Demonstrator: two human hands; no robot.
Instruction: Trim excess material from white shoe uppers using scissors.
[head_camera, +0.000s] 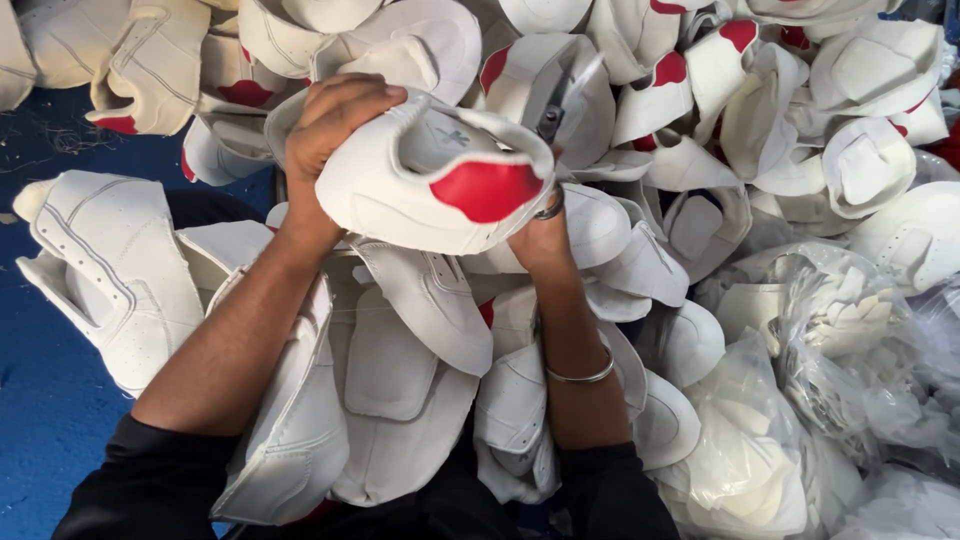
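The left hand is clamped over the toe end of a white shoe upper, fingers curled across its top edge and thumb tucked behind, so the piece hangs out to the right of that grip. The upper has a red heel patch facing the camera and sits raised above the heap, held between both hands. The right hand comes up from below at the heel end; most of it is hidden behind the upper, but it is closed around a pair of small metal scissors, whose blades poke up past the upper's rim just beside the red patch. A ring of the scissors shows at the hand's edge. A thin metal bangle circles the right wrist, and both forearms run down into black sleeves.

Under and around the held piece lies a deep pile of matching white uppers, some draped over the person's lap, many farther back showing the same red patches. To the left one upper lies flat on a blue floor. At the lower right, clear plastic bags stuffed with white cut pieces lean against the heap.
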